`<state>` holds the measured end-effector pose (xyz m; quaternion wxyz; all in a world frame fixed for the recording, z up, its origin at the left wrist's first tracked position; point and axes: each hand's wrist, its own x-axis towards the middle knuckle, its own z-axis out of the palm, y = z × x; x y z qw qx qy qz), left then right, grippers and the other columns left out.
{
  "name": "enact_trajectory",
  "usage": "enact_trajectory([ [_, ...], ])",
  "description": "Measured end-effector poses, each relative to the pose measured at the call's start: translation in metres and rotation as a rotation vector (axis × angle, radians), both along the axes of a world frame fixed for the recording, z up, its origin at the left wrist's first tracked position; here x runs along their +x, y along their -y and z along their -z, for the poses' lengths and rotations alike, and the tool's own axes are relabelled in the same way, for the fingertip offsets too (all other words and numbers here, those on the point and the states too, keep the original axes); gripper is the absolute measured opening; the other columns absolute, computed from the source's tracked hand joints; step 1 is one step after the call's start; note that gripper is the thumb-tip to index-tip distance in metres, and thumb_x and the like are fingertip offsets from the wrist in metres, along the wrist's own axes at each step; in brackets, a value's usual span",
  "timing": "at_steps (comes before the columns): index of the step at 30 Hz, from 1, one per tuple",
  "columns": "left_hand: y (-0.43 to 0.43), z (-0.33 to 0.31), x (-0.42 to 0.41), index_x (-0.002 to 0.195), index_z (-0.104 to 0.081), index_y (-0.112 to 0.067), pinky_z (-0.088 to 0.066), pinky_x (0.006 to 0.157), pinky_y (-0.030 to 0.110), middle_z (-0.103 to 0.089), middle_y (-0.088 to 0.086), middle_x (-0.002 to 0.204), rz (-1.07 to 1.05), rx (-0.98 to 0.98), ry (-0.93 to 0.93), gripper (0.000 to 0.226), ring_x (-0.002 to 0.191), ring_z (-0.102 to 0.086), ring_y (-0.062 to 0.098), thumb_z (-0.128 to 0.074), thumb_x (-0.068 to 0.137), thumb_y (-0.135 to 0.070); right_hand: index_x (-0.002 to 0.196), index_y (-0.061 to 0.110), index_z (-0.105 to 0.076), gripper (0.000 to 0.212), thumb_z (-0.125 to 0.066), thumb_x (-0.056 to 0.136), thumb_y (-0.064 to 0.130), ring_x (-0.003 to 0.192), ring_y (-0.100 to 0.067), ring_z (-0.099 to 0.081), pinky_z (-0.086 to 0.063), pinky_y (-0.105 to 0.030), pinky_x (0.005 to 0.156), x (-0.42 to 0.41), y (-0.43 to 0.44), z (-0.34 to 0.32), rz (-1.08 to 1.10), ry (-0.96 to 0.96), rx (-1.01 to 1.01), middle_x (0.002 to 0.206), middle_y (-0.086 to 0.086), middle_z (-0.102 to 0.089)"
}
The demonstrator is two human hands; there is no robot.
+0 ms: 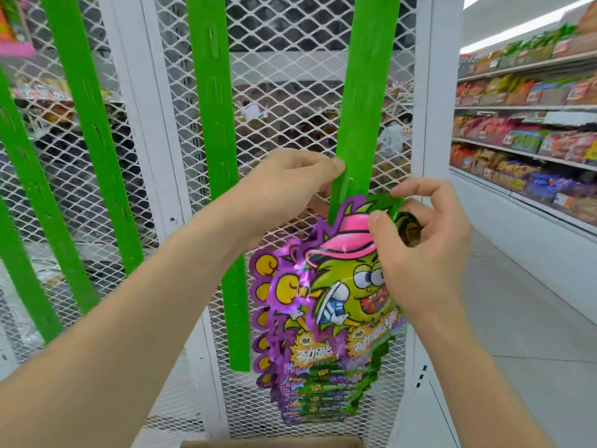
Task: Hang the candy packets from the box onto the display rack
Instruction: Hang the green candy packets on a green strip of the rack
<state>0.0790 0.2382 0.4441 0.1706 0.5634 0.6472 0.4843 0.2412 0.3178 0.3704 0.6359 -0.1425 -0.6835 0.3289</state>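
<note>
Green plastic strips, at least four of them, hang down the white mesh display rack (292, 59). The left hand (284, 185) pinches the right-most strip (365, 92) between thumb and fingers, just above a fanned bunch of purple-and-green candy packets (326, 392) that hangs against that strip's lower part. By their staggered edges there are about six, though the exact count is unclear. The right hand (420, 244) grips the top of the front packet (349, 286) right beside the strip, one cardboard box (271, 443) shows its rim at the bottom edge, and stocked store shelves (533, 150) line the aisle on the right.
</note>
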Motion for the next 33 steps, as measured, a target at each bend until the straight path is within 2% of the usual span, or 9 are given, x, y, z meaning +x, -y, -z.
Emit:
enact_trajectory([
  [4, -0.004, -0.001, -0.007, 0.082, -0.079, -0.033, -0.048, 0.091, 0.040, -0.073, -0.011, 0.086, -0.049, -0.016, 0.056, 0.028, 0.084, -0.066, 0.017, -0.067, 0.094, -0.056, 0.109, 0.014, -0.055, 0.022, -0.070, 0.094, 0.007, 0.054, -0.009, -0.050, -0.039, -0.020, 0.056, -0.002, 0.001, -0.012, 0.034, -0.058, 0.026, 0.068, -0.002, -0.059],
  [6, -0.003, -0.004, -0.005, 0.084, -0.078, -0.024, -0.050, 0.099, 0.044, -0.077, -0.003, 0.089, -0.029, -0.049, 0.096, 0.035, 0.085, -0.070, 0.025, -0.068, 0.089, -0.058, 0.112, 0.021, -0.055, 0.024, -0.071, 0.095, 0.016, 0.063, -0.008, -0.058, -0.044, -0.024, 0.064, -0.006, 0.000, -0.021, 0.068, -0.047, 0.048, 0.080, -0.003, -0.066],
  [11, 0.004, -0.008, -0.004, 0.118, -0.079, -0.019, -0.055, 0.107, 0.054, -0.079, 0.013, 0.118, 0.083, -0.163, 0.317, 0.053, 0.113, -0.074, 0.039, -0.062, 0.095, -0.064, 0.115, 0.021, -0.056, 0.024, -0.071, 0.096, 0.020, 0.076, -0.006, -0.066, -0.048, -0.022, 0.072, -0.016, -0.002, -0.037, 0.155, -0.016, 0.096, 0.086, 0.008, -0.065],
  [15, -0.001, -0.002, -0.007, 0.131, -0.071, -0.044, -0.037, 0.117, 0.064, -0.064, -0.001, 0.149, 0.090, -0.192, 0.327, 0.092, 0.139, -0.058, 0.036, -0.077, 0.054, -0.095, 0.116, 0.018, -0.056, 0.025, -0.071, 0.095, 0.018, 0.081, -0.005, -0.068, -0.050, -0.019, 0.074, -0.021, -0.001, -0.039, 0.173, -0.015, 0.107, 0.090, 0.009, -0.067],
  [19, 0.000, 0.001, -0.005, 0.120, -0.078, -0.043, -0.038, 0.119, 0.058, -0.070, 0.000, 0.140, 0.114, -0.090, 0.307, 0.057, 0.137, -0.059, 0.037, -0.073, 0.074, -0.076, 0.115, 0.017, -0.057, 0.024, -0.070, 0.095, 0.016, 0.068, -0.005, -0.062, -0.043, -0.014, 0.066, -0.025, 0.003, -0.040, 0.165, -0.012, 0.094, 0.083, 0.007, -0.066],
  [22, -0.001, 0.004, -0.004, 0.121, -0.078, -0.039, -0.039, 0.118, 0.057, -0.071, 0.001, 0.138, 0.088, -0.063, 0.341, 0.055, 0.135, -0.060, 0.036, -0.074, 0.075, -0.070, 0.115, 0.020, -0.058, 0.023, -0.070, 0.095, 0.018, 0.074, -0.007, -0.063, -0.046, -0.020, 0.069, -0.028, 0.004, -0.041, 0.152, -0.021, 0.066, 0.090, 0.004, -0.070],
  [24, 0.001, 0.004, -0.001, 0.124, -0.077, -0.031, -0.044, 0.115, 0.057, -0.073, 0.005, 0.134, 0.052, -0.039, 0.355, 0.060, 0.130, -0.064, 0.037, -0.076, 0.076, -0.067, 0.115, 0.021, -0.059, 0.023, -0.070, 0.095, 0.019, 0.078, -0.010, -0.064, -0.049, -0.024, 0.072, -0.031, 0.006, -0.041, 0.153, -0.031, 0.052, 0.093, 0.003, -0.071],
  [28, 0.012, 0.002, 0.009, 0.118, -0.078, -0.009, -0.059, 0.099, 0.048, -0.080, 0.016, 0.111, 0.069, -0.014, 0.388, 0.032, 0.110, -0.075, 0.039, -0.063, 0.104, -0.033, 0.113, 0.016, -0.060, 0.022, -0.070, 0.093, 0.011, 0.074, -0.003, -0.067, -0.048, -0.018, 0.070, -0.034, 0.011, -0.035, 0.189, -0.074, 0.043, 0.084, 0.014, -0.069],
  [33, 0.008, 0.006, 0.008, 0.124, -0.076, -0.012, -0.052, 0.110, 0.054, -0.077, 0.012, 0.122, 0.037, 0.040, 0.369, 0.048, 0.119, -0.072, 0.035, -0.067, 0.096, -0.049, 0.109, 0.019, -0.057, 0.023, -0.070, 0.092, 0.010, 0.080, -0.003, -0.069, -0.054, -0.024, 0.078, -0.036, 0.019, -0.030, 0.267, -0.107, 0.083, 0.083, 0.030, -0.064],
])
